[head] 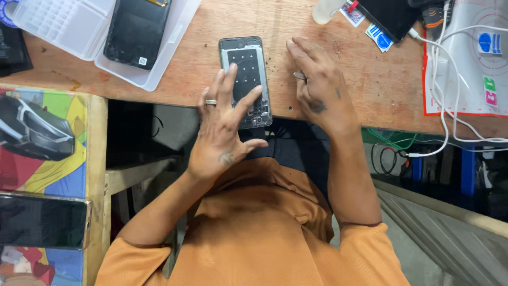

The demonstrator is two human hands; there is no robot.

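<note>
Wooden table (296, 21) bears all items. A white tray (79, 32) holding a dark phone (136, 32) sits at its far left. An opened phone (246, 79), back cover off, lies at the near edge. Left hand (222, 132) rests on it, fingers spread, gripping nothing. Right hand (320, 87) lies flat beside it, pinching a thin metal tool (299, 76). White cables (450, 106) trail right.

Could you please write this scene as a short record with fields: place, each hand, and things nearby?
place: wooden bench
phone: opened phone, back cover off, lying flat near the bench edge
left hand: left hand open, fingers resting on the phone
right hand: right hand beside the phone, holding a thin metal tool
left of phone: clear plastic tray with a dark phone back
right: white cables on a white mat
</note>
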